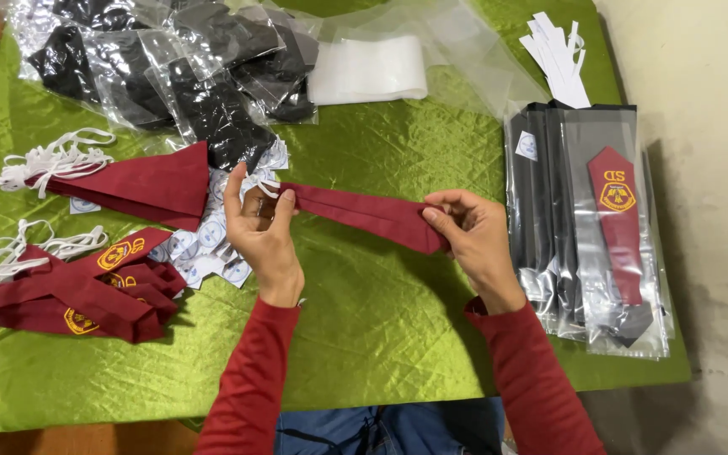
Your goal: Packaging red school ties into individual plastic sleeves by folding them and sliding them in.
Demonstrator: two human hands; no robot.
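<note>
Above the green satin tablecloth [364, 337], the person held a maroon necktie [364, 215] stretched between both hands. The left hand [261, 227] had its fingers pinched together on the narrow end, where a white elastic loop showed, and the right hand [472, 232] was clamped on the wider, folded end. The tie hung just off the cloth, near the table's middle. Judging by this, folding or straightening was the step in hand; the next move would call for keeping the folds aligned while both grips stayed firm. To the left lay a pile of maroon neckties [86, 295] with yellow badges and white elastics, beside round white stickers [204, 244]. To the right sat a stack of clear-bagged ties [600, 227], and white paper strips [558, 50] lay behind it.
</note>
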